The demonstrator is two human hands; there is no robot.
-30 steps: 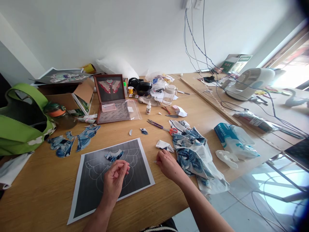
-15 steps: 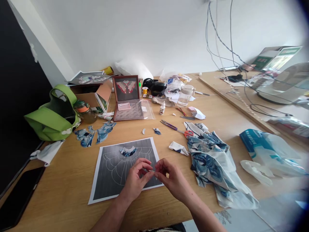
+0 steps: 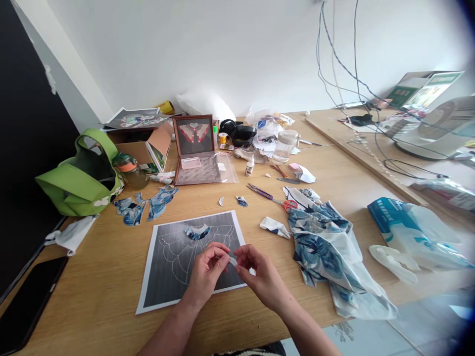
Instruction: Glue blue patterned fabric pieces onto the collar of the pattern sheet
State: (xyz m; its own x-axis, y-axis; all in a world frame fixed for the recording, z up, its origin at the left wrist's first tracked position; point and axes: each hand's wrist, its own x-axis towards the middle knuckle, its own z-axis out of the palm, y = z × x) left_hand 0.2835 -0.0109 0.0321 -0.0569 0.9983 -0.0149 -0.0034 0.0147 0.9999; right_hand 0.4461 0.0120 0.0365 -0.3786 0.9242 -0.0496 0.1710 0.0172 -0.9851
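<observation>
Between my two hands is a small white piece (image 3: 232,261), its material too small to make out. My left hand (image 3: 208,272) pinches one end of it between thumb and forefinger. Thumb and fingertips of my right hand (image 3: 257,269) close on its other end. Both hands hover over the lower right of a dark printed sheet (image 3: 163,282) with white scalloped collar lines. A blue-and-white fabric collar piece (image 3: 197,232) lies at the top of that drawing. Beyond the sheet lie a small white crescent (image 3: 221,201) and a small blue-and-white scrap (image 3: 242,201).
On the right lie blue-patterned cloth (image 3: 322,247), orange-handled scissors (image 3: 289,204), purple thread snips (image 3: 260,191) and a tissue pack (image 3: 408,232). A glue bottle (image 3: 250,166) stands near an open frame (image 3: 196,168). At left are cut fabric pieces (image 3: 129,210), a green bag (image 3: 77,183) and a phone (image 3: 33,301).
My hands have drawn slightly apart, the left shifting a little left. More of the white piece now shows between the fingertips. The things on the table stay put.
</observation>
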